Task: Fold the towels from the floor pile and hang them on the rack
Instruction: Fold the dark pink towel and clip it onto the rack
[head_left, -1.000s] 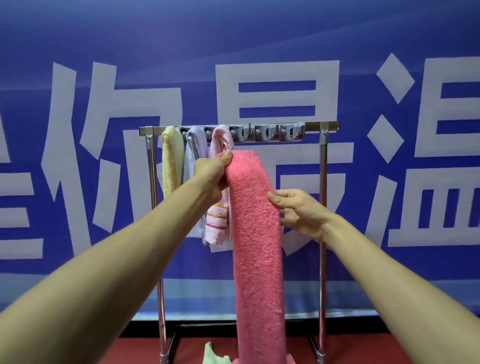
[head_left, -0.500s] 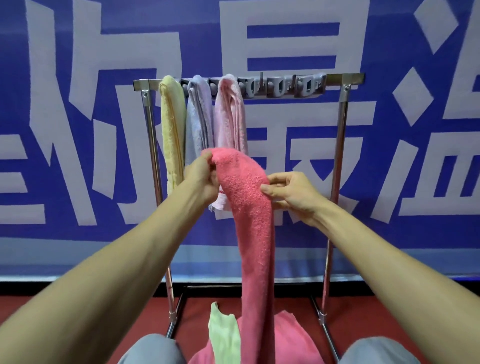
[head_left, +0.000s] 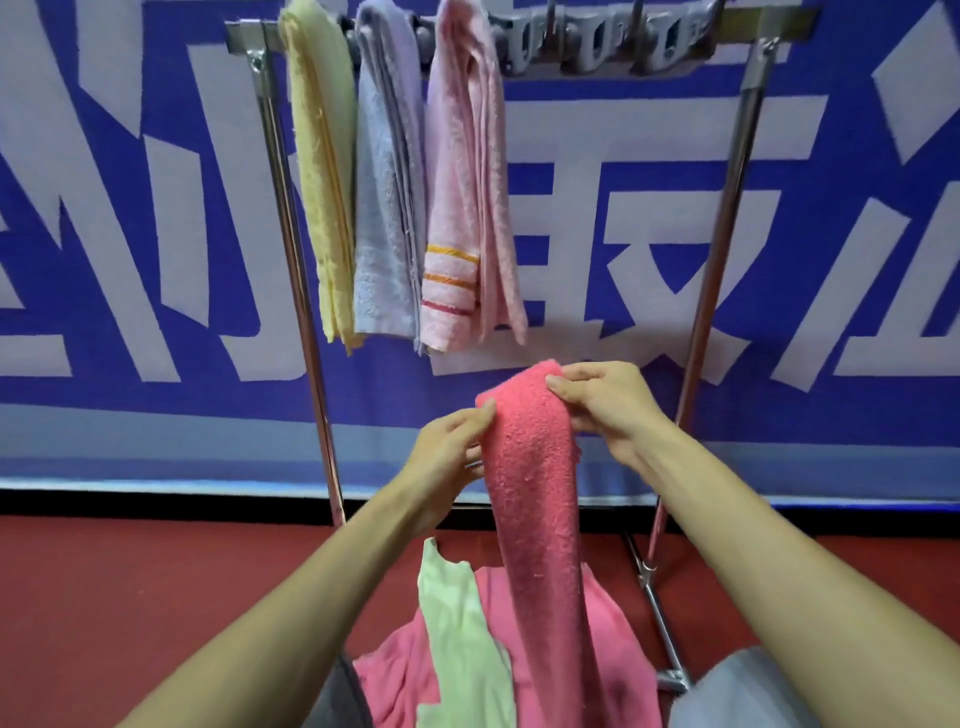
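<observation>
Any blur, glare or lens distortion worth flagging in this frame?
Head view lighting is flat, no hard shadows. Head view focus is good: coral towel, left hand and right hand look crisp, no smear. Head view wide angle tilts the rack posts outward toward the top; thin glints on their chrome.

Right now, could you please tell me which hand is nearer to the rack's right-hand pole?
Right. The right hand pinches the top of the coral towel, just left of the right-hand pole. The left hand grips the towel's opposite edge, farther left.
</observation>
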